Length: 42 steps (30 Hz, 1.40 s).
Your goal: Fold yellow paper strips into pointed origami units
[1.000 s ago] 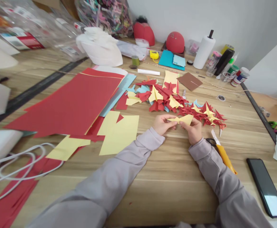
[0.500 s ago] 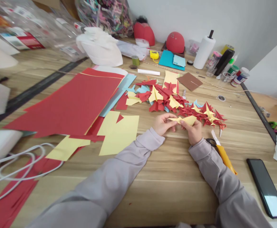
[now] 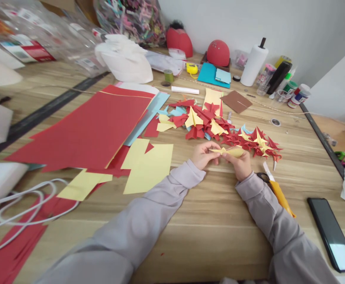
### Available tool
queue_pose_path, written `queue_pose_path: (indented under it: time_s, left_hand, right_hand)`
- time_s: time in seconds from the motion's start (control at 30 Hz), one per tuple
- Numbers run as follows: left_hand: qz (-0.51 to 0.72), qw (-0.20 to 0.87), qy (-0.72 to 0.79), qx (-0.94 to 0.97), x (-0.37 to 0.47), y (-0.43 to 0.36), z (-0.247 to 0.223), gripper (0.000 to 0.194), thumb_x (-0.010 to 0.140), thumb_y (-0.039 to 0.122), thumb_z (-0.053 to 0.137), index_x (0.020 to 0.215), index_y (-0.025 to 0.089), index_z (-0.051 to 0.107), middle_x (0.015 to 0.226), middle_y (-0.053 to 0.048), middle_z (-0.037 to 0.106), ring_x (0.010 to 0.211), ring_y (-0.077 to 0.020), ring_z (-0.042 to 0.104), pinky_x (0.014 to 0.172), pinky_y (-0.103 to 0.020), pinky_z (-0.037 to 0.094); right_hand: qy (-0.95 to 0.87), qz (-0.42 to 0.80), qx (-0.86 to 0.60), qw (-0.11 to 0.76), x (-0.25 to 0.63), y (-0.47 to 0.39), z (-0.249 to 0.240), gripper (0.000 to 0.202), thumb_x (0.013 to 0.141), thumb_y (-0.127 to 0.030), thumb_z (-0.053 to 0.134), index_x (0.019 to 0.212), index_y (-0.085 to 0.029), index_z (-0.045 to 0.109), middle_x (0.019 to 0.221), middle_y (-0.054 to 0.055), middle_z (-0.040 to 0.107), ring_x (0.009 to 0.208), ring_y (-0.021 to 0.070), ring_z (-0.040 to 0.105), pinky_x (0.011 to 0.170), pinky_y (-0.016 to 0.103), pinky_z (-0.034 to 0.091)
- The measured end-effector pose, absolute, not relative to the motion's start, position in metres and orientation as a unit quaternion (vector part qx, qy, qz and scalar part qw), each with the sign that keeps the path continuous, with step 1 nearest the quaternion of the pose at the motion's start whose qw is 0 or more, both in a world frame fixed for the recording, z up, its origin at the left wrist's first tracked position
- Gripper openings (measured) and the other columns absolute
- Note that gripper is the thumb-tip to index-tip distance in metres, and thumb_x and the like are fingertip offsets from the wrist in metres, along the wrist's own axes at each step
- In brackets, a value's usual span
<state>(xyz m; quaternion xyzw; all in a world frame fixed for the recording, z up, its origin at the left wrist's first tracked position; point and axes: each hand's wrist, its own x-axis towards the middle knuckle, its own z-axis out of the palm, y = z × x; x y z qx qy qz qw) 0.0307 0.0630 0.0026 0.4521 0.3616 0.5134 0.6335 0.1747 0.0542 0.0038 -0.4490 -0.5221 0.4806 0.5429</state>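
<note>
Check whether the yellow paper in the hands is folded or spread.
Folded: the yellow paper tapers to a narrow point, pinched between left hand and right hand.

Free rm on tabletop (image 3: 208,236) btwn sleeves (image 3: 151,209); folded-paper pile (image 3: 194,118) blocks fwd of L hand (image 3: 203,156) & R hand (image 3: 240,162), yellow-handled tool (image 3: 280,197), phone (image 3: 328,228) to R

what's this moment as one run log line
left hand: pinching folded yellow paper | right hand: pinching same paper | beyond: folded-paper pile

Wearer's left sleeve (image 3: 137,225): plain pale grey, faint lavender cast, loose cut, soft creases. Right sleeve (image 3: 274,227) matches, more wrinkled midway. Cuffs (image 3: 188,176) broad, banded, same colour.
</note>
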Motion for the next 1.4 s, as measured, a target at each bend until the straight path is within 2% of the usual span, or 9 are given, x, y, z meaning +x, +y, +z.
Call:
queue_pose_path:
  time_s: [0.1, 0.2, 0.37, 0.6, 0.73, 0.87, 1.07, 1.2, 1.4]
  left_hand:
    - [0.516, 0.640, 0.353, 0.447, 0.0294, 0.0643, 0.0010, 0.021, 0.054, 0.022, 0.073, 0.066, 0.013, 0.059, 0.053, 0.001, 0.062, 0.036, -0.0101, 0.053, 0.039, -0.021, 0.039]
    - [0.514, 0.655, 0.352, 0.427, 0.0279, 0.0657, 0.0005, 0.022, 0.051, 0.023, 0.075, 0.060, 0.013, 0.058, 0.052, 0.000, 0.063, 0.034, -0.0110, 0.052, 0.036, -0.022, 0.037]
    - [0.510, 0.677, 0.356, 0.394, 0.0272, 0.0659, 0.0022, 0.026, 0.047, 0.024, 0.077, 0.057, 0.012, 0.056, 0.052, -0.001, 0.064, 0.031, -0.0112, 0.051, 0.032, -0.022, 0.036]
    - [0.503, 0.646, 0.358, 0.449, 0.0303, 0.0634, 0.0036, 0.030, 0.051, 0.029, 0.077, 0.068, 0.013, 0.058, 0.058, 0.000, 0.065, 0.038, -0.0103, 0.055, 0.040, -0.022, 0.042]
    - [0.495, 0.658, 0.361, 0.437, 0.0286, 0.0646, 0.0031, 0.030, 0.050, 0.029, 0.078, 0.067, 0.012, 0.059, 0.054, 0.000, 0.063, 0.037, -0.0100, 0.054, 0.040, -0.022, 0.042]
    - [0.489, 0.676, 0.358, 0.419, 0.0269, 0.0657, 0.0021, 0.029, 0.048, 0.028, 0.078, 0.063, 0.012, 0.059, 0.048, 0.001, 0.060, 0.034, -0.0105, 0.051, 0.036, -0.023, 0.040]
    - [0.508, 0.648, 0.373, 0.428, 0.0308, 0.0653, -0.0017, 0.028, 0.051, 0.027, 0.077, 0.069, 0.012, 0.062, 0.053, 0.000, 0.062, 0.036, -0.0103, 0.053, 0.038, -0.022, 0.040]
    - [0.512, 0.654, 0.365, 0.421, 0.0324, 0.0650, -0.0018, 0.030, 0.055, 0.028, 0.075, 0.077, 0.012, 0.064, 0.056, -0.001, 0.064, 0.038, -0.0109, 0.055, 0.041, -0.022, 0.041]
    - [0.502, 0.673, 0.374, 0.395, 0.0307, 0.0656, -0.0012, 0.025, 0.053, 0.024, 0.073, 0.072, 0.011, 0.064, 0.057, -0.002, 0.065, 0.036, -0.0116, 0.054, 0.038, -0.022, 0.038]
  right_hand:
    - [-0.534, 0.475, -0.442, 0.542, 0.1751, 0.0546, 0.0042, 0.017, 0.058, -0.029, 0.076, 0.056, -0.018, 0.063, 0.050, -0.004, 0.056, 0.045, 0.0086, 0.047, 0.046, 0.023, 0.039]
    - [-0.535, 0.482, -0.449, 0.529, 0.1747, 0.0540, 0.0053, 0.019, 0.057, -0.030, 0.077, 0.066, -0.019, 0.065, 0.053, -0.004, 0.058, 0.045, 0.0095, 0.049, 0.044, 0.023, 0.039]
    - [-0.533, 0.502, -0.441, 0.519, 0.1735, 0.0530, 0.0077, 0.023, 0.055, -0.033, 0.077, 0.072, -0.019, 0.068, 0.067, 0.000, 0.066, 0.050, 0.0110, 0.053, 0.048, 0.026, 0.045]
    - [-0.517, 0.505, -0.437, 0.535, 0.1749, 0.0543, 0.0061, 0.013, 0.055, -0.029, 0.077, 0.061, -0.021, 0.068, 0.057, -0.001, 0.063, 0.046, 0.0102, 0.049, 0.044, 0.026, 0.040]
    - [-0.530, 0.489, -0.449, 0.528, 0.1749, 0.0540, 0.0041, 0.019, 0.056, -0.032, 0.077, 0.067, -0.020, 0.067, 0.056, -0.002, 0.061, 0.047, 0.0106, 0.050, 0.046, 0.025, 0.041]
    - [-0.554, 0.472, -0.445, 0.521, 0.1747, 0.0531, 0.0049, 0.023, 0.057, -0.032, 0.077, 0.073, -0.019, 0.067, 0.067, 0.000, 0.065, 0.055, 0.0122, 0.054, 0.052, 0.026, 0.045]
    - [-0.516, 0.488, -0.453, 0.539, 0.1738, 0.0539, 0.0058, 0.018, 0.056, -0.029, 0.076, 0.065, -0.018, 0.067, 0.053, -0.003, 0.060, 0.047, 0.0106, 0.050, 0.047, 0.025, 0.042]
    - [-0.488, 0.497, -0.457, 0.553, 0.1738, 0.0553, 0.0045, 0.016, 0.056, -0.028, 0.076, 0.064, -0.017, 0.066, 0.052, -0.003, 0.060, 0.045, 0.0095, 0.048, 0.045, 0.024, 0.040]
    - [-0.495, 0.502, -0.455, 0.544, 0.1731, 0.0550, 0.0053, 0.019, 0.055, -0.027, 0.077, 0.070, -0.018, 0.068, 0.060, -0.002, 0.064, 0.047, 0.0101, 0.050, 0.045, 0.025, 0.041]
